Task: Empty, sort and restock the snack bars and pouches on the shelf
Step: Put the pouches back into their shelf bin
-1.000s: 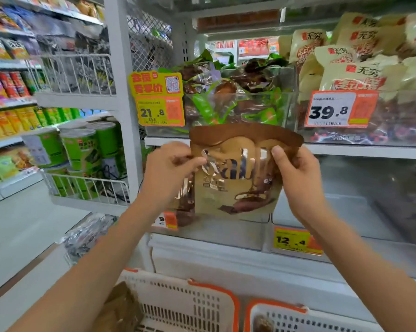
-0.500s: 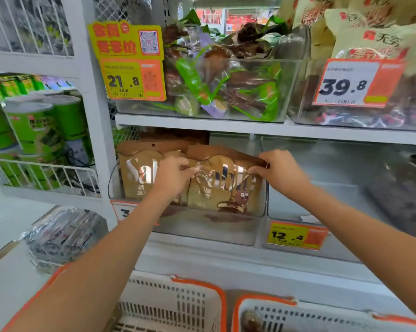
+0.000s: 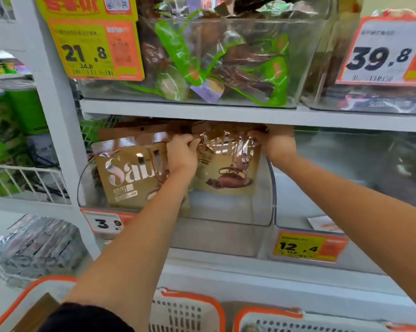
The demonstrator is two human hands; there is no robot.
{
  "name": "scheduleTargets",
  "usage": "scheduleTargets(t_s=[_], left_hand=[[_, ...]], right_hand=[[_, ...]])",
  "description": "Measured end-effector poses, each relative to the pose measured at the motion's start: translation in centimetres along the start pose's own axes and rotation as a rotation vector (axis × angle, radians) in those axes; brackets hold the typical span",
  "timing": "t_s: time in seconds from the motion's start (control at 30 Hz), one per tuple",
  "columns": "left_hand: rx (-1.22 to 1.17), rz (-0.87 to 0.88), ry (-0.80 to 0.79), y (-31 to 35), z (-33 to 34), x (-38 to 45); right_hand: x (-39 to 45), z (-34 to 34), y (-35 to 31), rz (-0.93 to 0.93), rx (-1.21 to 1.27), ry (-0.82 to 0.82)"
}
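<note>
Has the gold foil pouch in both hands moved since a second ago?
Yes. The gold foil pouch went from in front of the white shelf board down into the clear bin beneath it.

We've got two gold-and-brown foil pouches standing upright in the clear bin [image 3: 262, 202]. The front pouch [image 3: 228, 168], with a cartoon character and chocolate snacks printed on it, sits at the bin's right side, top edge crumpled. The "Sau" pouch [image 3: 128, 171] stands at the bin's left, overlapping it.
</note>
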State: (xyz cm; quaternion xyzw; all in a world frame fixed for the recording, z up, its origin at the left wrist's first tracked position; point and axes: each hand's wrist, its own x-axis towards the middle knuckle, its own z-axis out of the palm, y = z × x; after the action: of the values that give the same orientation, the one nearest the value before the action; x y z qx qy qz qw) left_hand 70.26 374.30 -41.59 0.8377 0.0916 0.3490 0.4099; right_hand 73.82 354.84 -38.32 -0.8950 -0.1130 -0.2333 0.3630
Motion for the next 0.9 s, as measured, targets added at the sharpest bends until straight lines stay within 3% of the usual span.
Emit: scheduleTargets(t_s=[0.17,0.3,0.47,0.77,0.9], left_hand=[[0.048,-0.017,-0.001,-0.1,0.8,0.6],[0.179,-0.030,-0.039,-0.4,1.1,0.3],[0.100,0.000,0.024,0.4,0.9,-1.0],[-0.014,0.088,-0.117,1.2,-1.1,-2.8],[-0.083,0.102,-0.256,0.8,-1.7,-3.2]], right_hand=[[0.9,0.2,0.4,0.095,0.096,-0.092],[1.2,0.1,-0.3,0.056,0.048,-0.122],[0.1,-0.4,-0.7,0.045,0.110,-0.080],[-2.5,-2.2,-0.9,0.046,0.268,-0.156],[-3.4,-2.8,-0.8,0.037,0.282,-0.161]])
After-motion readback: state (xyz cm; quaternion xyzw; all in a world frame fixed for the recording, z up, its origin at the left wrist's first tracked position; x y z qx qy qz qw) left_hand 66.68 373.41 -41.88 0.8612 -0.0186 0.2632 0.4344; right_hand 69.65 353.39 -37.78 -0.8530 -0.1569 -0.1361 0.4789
